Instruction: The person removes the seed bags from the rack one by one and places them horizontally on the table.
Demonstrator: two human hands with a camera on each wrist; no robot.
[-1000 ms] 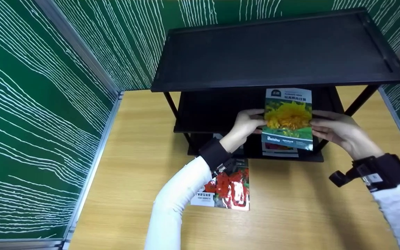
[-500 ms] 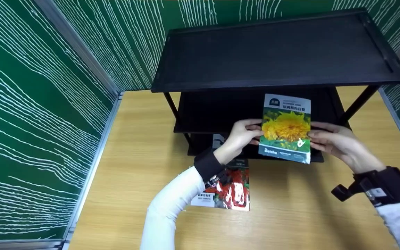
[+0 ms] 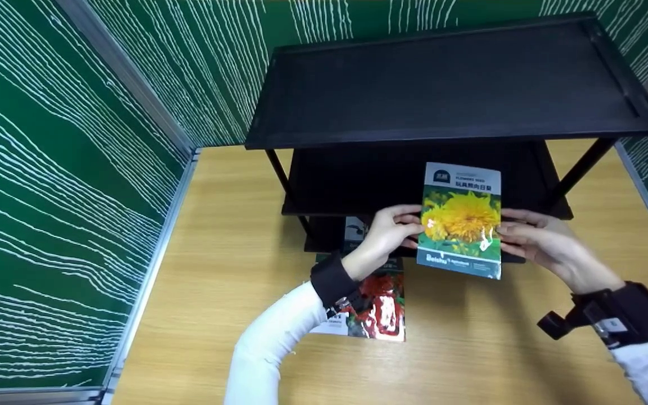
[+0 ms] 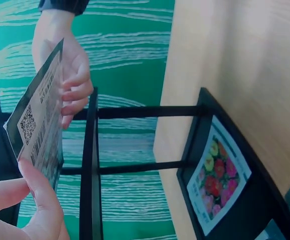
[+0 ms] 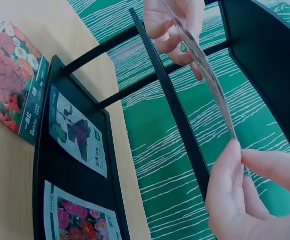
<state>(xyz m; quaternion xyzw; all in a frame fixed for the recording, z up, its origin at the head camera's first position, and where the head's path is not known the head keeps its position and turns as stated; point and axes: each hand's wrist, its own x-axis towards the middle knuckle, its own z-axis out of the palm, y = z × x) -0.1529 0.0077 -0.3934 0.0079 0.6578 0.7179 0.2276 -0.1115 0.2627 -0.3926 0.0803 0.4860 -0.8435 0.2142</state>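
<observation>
A flower seed packet [image 3: 462, 219] with a yellow bloom is held upright and slightly tilted in front of the black rack's middle shelf. My left hand [image 3: 388, 233] pinches its left edge between thumb and fingers. At the opposite edge, my right hand [image 3: 549, 242] pinches it the same way. The left wrist view shows the packet's back [image 4: 42, 117], with a QR code and barcode. From the right wrist, the packet [image 5: 210, 75] appears almost edge-on, thin and a little bent.
The black three-tier rack [image 3: 448, 84] stands on a wooden table [image 3: 217, 270] before green walls. Its bottom shelf bears a purple-flower packet [image 5: 77, 130] and a pink-and-red-flower packet [image 4: 217, 175]. A red-flower packet [image 3: 383, 309] lies on the table in front, partly under my left forearm.
Both hands have drawn the yellow-flower packet back from under the top shelf, lower in the head view and slightly left. Its whole front now shows. The grip looks the same.
</observation>
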